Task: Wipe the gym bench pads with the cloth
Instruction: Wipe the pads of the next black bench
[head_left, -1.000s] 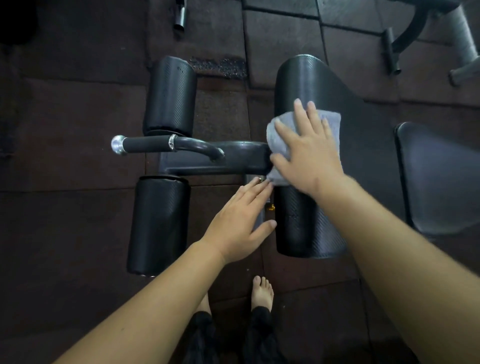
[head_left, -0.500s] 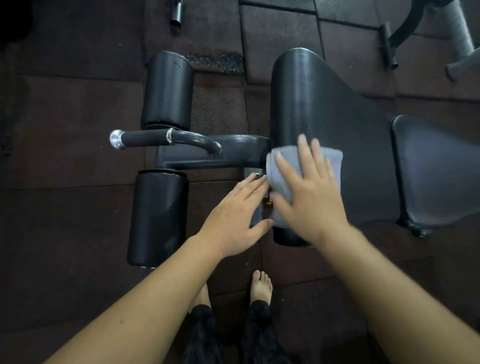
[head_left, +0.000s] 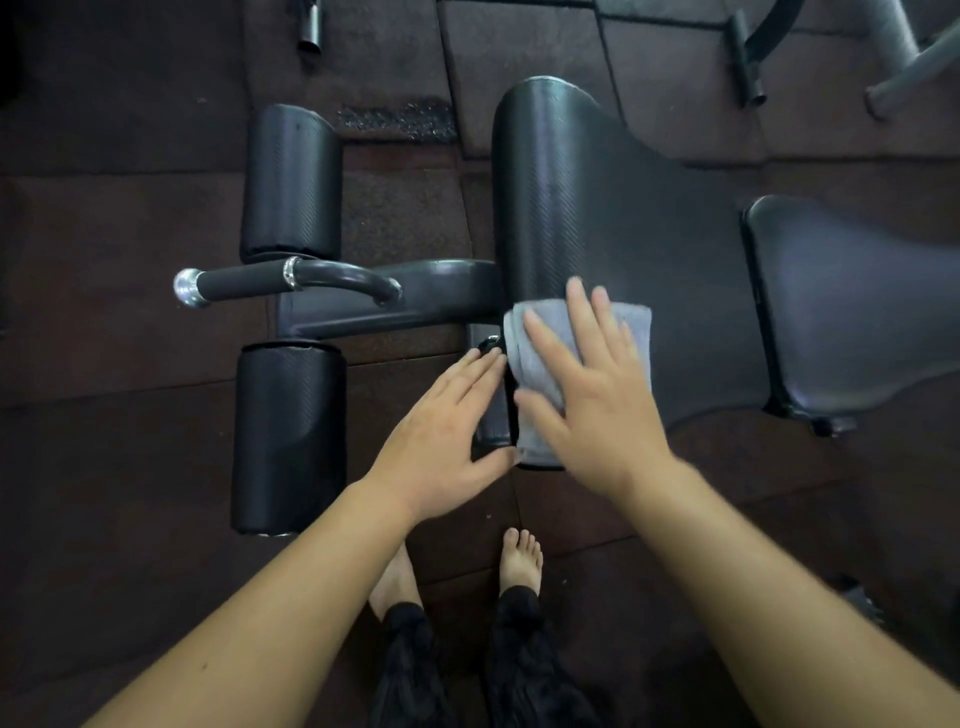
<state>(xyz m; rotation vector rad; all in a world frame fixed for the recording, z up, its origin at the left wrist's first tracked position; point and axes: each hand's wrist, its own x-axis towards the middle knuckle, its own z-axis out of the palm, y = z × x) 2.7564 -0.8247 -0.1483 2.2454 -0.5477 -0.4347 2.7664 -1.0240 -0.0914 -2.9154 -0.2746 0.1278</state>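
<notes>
A black gym bench lies below me, its long seat pad (head_left: 597, 208) running away from me. A folded grey cloth (head_left: 540, 364) lies on the pad's near left end. My right hand (head_left: 592, 395) presses flat on the cloth with spread, straight fingers. My left hand (head_left: 447, 431) is beside it, fingers straight, its fingertips by the pad's left edge near the frame. A second pad (head_left: 852, 306) adjoins on the right. Two black roller pads (head_left: 291, 182) (head_left: 288, 436) sit to the left on the frame.
A padded handle with a chrome end (head_left: 244, 283) sticks out left from the bench's frame (head_left: 395, 306). My bare feet (head_left: 519, 561) stand on dark rubber floor tiles (head_left: 104, 467). Metal legs of other equipment (head_left: 748, 57) are at the top right.
My right hand has slid the cloth along the seat pad toward me, from its middle to its near end. My left hand has stayed by the pad's edge.
</notes>
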